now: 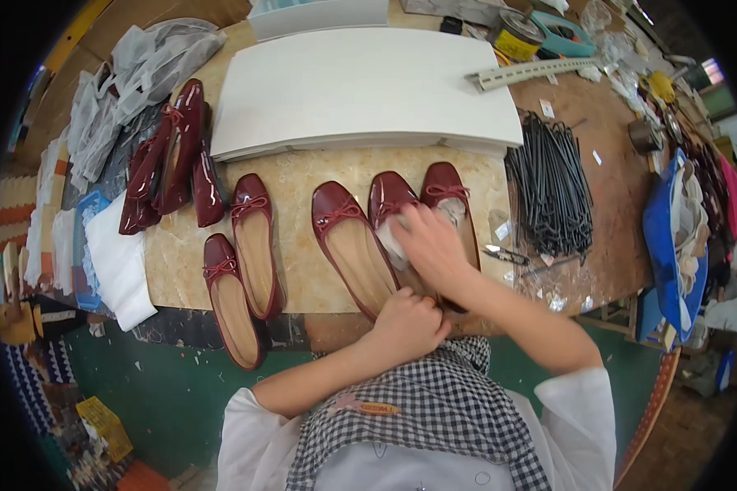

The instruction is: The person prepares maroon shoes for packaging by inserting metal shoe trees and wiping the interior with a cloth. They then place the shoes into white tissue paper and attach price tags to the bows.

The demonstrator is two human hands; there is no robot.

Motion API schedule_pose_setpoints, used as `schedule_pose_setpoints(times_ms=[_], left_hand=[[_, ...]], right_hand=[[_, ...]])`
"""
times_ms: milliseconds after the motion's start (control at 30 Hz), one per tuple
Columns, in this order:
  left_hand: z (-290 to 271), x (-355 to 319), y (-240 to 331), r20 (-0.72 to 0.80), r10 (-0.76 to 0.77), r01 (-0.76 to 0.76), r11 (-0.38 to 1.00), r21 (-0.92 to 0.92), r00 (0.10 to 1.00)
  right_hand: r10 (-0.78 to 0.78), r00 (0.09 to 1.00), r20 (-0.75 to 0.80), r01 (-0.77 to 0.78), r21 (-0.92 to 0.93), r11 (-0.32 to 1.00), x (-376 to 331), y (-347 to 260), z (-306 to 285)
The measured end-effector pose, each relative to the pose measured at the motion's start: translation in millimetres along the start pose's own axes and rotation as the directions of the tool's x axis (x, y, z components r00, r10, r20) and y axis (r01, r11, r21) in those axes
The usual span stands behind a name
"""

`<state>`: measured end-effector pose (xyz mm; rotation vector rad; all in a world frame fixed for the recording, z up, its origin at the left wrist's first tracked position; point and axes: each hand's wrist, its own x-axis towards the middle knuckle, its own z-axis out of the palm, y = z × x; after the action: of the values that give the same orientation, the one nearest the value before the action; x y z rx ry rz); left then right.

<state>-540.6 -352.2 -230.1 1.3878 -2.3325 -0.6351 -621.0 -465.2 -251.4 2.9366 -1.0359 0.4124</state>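
In front of me stand three dark red patent ballet flats with small bows. The middle ballet flat (pixel 391 188) has my right hand (pixel 431 243) over its opening, fingers bent on crumpled white paper (pixel 391 244) at the toe end. My left hand (pixel 409 325) is closed round the heel of that same shoe, which it mostly hides. Left of it lies another ballet flat (pixel 336 206), its beige insole bare. To the right, the third ballet flat (pixel 445 177) has pale paper inside its toe; my right hand and wrist cover part of it.
Two more red flats (pixel 250 196) lie to the left, one overhanging the table edge. Behind them are stacked red shoes (pixel 180 164). A white sheet stack (pixel 360 90) spans the back. Black sticks (pixel 549 188), small snips (pixel 506 255) and a blue bag (pixel 670 245) are on the right.
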Motion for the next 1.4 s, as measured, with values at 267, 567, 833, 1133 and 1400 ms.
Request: schedule_pose_setpoints(times_ms=[267, 567, 833, 1133, 1400], left_hand=[[6, -2, -12, -0.048, -0.002, 0.004, 0.999, 0.034, 0.999], [6, 0, -13, -0.026, -0.028, 0.03, 0.998, 0.059, 0.999], [-37, 36, -25, 0.064, 0.074, -0.087, 0.967, 0.24, 0.995], [-118, 162, -222, -0.59, -0.202, 0.525, 0.723, 0.449, 0.782], [-120, 148, -172, -0.735, 0.095, 0.413, 0.775, 0.478, 0.672]], right_hand=[[-0.055, 0.993, 0.102, 0.056, 0.0, 0.998, -20, -8, -25], [0.112, 0.993, 0.043, -0.118, 0.202, 0.972, 18, 14, -26], [0.219, 0.975, -0.048, -0.204, 0.21, 0.956, 39, 33, 9], [0.227, 0.974, -0.012, -0.19, 0.504, 0.842, -36, 21, -55], [0.554, 0.797, 0.238, -0.307, 0.951, 0.033, -41, 28, -67]])
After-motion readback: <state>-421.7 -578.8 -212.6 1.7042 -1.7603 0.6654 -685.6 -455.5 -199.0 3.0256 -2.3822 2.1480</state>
